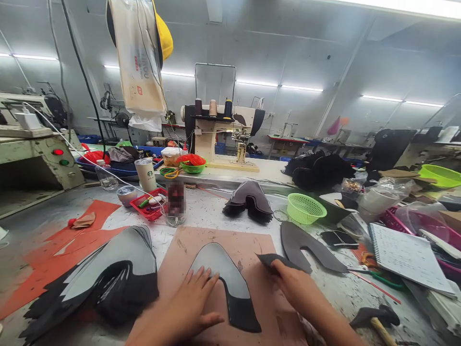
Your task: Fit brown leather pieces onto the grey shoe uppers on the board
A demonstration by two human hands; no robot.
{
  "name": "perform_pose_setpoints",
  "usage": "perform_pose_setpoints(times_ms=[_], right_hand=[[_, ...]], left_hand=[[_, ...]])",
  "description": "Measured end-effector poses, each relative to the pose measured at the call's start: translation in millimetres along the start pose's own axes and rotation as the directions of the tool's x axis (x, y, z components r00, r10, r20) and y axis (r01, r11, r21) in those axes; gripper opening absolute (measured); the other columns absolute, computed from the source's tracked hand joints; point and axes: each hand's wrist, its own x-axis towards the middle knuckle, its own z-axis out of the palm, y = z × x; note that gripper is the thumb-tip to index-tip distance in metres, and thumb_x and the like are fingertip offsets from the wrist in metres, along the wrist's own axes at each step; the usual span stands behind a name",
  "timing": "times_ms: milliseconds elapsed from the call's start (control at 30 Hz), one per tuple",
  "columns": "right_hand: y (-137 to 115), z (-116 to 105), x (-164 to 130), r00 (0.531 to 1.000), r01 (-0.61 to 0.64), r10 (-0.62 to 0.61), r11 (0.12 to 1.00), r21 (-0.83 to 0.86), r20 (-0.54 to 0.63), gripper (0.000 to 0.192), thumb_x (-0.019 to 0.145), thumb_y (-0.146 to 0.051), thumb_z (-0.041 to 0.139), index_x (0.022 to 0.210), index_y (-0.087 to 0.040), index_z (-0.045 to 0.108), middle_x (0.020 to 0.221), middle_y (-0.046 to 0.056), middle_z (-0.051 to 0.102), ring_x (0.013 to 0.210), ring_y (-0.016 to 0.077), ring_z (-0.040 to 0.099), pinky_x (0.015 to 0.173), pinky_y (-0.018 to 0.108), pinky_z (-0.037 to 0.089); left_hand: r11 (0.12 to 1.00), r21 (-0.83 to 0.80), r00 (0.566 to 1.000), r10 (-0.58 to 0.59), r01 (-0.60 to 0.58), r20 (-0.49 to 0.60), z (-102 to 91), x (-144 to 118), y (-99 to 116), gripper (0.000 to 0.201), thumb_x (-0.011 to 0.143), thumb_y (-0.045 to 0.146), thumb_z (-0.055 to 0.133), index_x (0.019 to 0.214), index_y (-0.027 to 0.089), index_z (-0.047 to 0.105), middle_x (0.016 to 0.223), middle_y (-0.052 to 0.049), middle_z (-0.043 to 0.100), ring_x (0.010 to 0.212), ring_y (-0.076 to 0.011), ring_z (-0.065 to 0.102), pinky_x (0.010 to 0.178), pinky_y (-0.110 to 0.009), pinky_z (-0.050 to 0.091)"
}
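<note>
My left hand (192, 300) lies with its fingers spread on a curved, U-shaped shoe-upper piece (243, 310), light grey at the top and black along its leg. That piece is flat on a pinkish-brown board (257, 240). Over the board's right side, my right hand (290, 283) pinches a dark flat piece (275, 260) between thumb and fingers; its full shape is partly hidden. Just beyond that hand rests a single dark grey U-shaped piece (293, 235). To the left, a fanned stack of grey and black upper pieces (139, 247) spreads over the table.
A stack of dark grey pieces (250, 194) stands behind the board, beside a green basket (306, 209). Orange sheets (97, 235) lie left. A notebook (406, 257) and a hammer (376, 317) are right. Farther back stands a sewing machine (219, 127) with thread cones.
</note>
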Motion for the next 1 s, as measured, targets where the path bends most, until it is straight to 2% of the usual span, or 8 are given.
perform_pose_setpoints(times_ms=[100, 167, 233, 333, 433, 600, 767, 1000], right_hand=[[-29.3, -24.9, -34.9, 0.946, 0.301, -0.325, 0.886, 0.354, 0.008, 0.014, 0.08, -0.022, 0.043, 0.088, -0.025, 0.054, 0.081, 0.0, 0.064, 0.075, 0.0157, 0.059, 0.063, 0.023, 0.04], [-39.1, -38.6, -44.9, 0.909, 0.38, -0.411, 0.758, 0.531, -0.064, 0.011, 0.079, -0.026, 0.048, 0.086, -0.025, 0.056, 0.082, -0.001, 0.064, 0.076, 0.0145, 0.058, 0.066, 0.023, 0.041], [-43.4, -44.0, -41.4, 0.906, 0.386, -0.394, 0.613, 0.69, -0.156, 0.017, 0.077, -0.031, 0.05, 0.092, -0.024, 0.054, 0.084, 0.001, 0.063, 0.077, 0.015, 0.058, 0.068, 0.024, 0.043], [-47.7, -30.4, -19.1, 0.924, 0.306, -0.33, 0.34, 0.889, -0.192, 0.044, 0.076, -0.037, 0.051, 0.117, -0.024, 0.04, 0.096, 0.004, 0.061, 0.084, 0.0171, 0.058, 0.071, 0.03, 0.046], [-55.5, 4.4, 2.4, 0.96, 0.183, -0.261, 0.295, 0.938, -0.105, 0.059, 0.072, -0.029, 0.054, 0.127, -0.024, 0.031, 0.107, 0.006, 0.059, 0.095, 0.0186, 0.057, 0.081, 0.035, 0.045], [-70.1, 55.3, 13.5, 0.987, 0.1, -0.163, 0.549, 0.83, -0.01, 0.032, 0.072, -0.02, 0.048, 0.103, -0.02, 0.06, 0.11, 0.005, 0.06, 0.106, 0.0193, 0.051, 0.095, 0.039, 0.036], [-76.3, 64.1, 32.1, 0.972, 0.234, -0.154, 0.654, 0.719, -0.177, 0.032, 0.075, -0.018, 0.047, 0.103, -0.02, 0.062, 0.104, 0.005, 0.063, 0.099, 0.0187, 0.055, 0.091, 0.036, 0.039], [-76.4, 69.9, 52.2, 0.964, 0.264, -0.185, 0.752, 0.604, -0.191, 0.033, 0.077, -0.015, 0.046, 0.107, -0.016, 0.061, 0.09, 0.008, 0.062, 0.087, 0.0174, 0.057, 0.08, 0.029, 0.043]], left_hand=[[0.961, -0.276, 0.997, 0.015, -0.034, -0.071, -17.9, 1.3, 23.5, 0.085, 0.064, 0.043, 0.065, 0.134, 0.02, 0.022, 0.141, -0.01, 0.021, 0.128, -0.027, 0.018, 0.105, -0.046, 0.016], [0.815, -0.566, 0.992, 0.119, -0.126, -0.049, -29.6, -0.1, 34.6, 0.076, 0.062, 0.044, 0.065, 0.128, 0.019, 0.035, 0.133, -0.009, 0.039, 0.12, -0.0281, 0.036, 0.099, -0.044, 0.03], [0.587, -0.801, 0.983, 0.185, -0.117, -0.008, -39.5, -2.9, 38.9, 0.055, 0.066, 0.048, 0.06, 0.11, 0.016, 0.053, 0.109, -0.008, 0.06, 0.101, -0.0272, 0.054, 0.088, -0.041, 0.042], [0.304, -0.952, 0.999, 0.038, -0.027, -0.016, -44.4, -7.2, 32.4, 0.05, 0.067, 0.048, 0.06, 0.101, 0.012, 0.057, 0.092, -0.007, 0.066, 0.088, -0.0248, 0.059, 0.081, -0.036, 0.046], [0.173, -0.983, 0.991, -0.129, 0.067, 0.044, -31.4, -9.9, 15.2, 0.059, 0.07, 0.041, 0.058, 0.12, 0.015, 0.041, 0.101, -0.008, 0.063, 0.091, -0.022, 0.059, 0.081, -0.033, 0.046], [0.488, -0.855, 0.934, -0.357, 0.176, -0.012, -0.2, -3.7, -13.9, 0.058, 0.075, 0.025, 0.045, 0.129, 0.016, 0.026, 0.111, -0.007, 0.059, 0.098, -0.0182, 0.057, 0.082, -0.031, 0.047], [0.88, -0.434, 0.905, -0.33, 0.193, -0.268, 0.3, 19.5, -31.8, 0.044, 0.074, 0.023, 0.043, 0.118, 0.017, 0.047, 0.117, -0.004, 0.057, 0.112, -0.0186, 0.048, 0.094, -0.031, 0.038], [0.939, -0.277, 0.915, -0.283, 0.203, -0.289, -0.7, 32.1, -40.2, 0.04, 0.078, 0.022, 0.039, 0.115, 0.014, 0.052, 0.113, -0.007, 0.059, 0.106, -0.0187, 0.052, 0.093, -0.03, 0.038]])
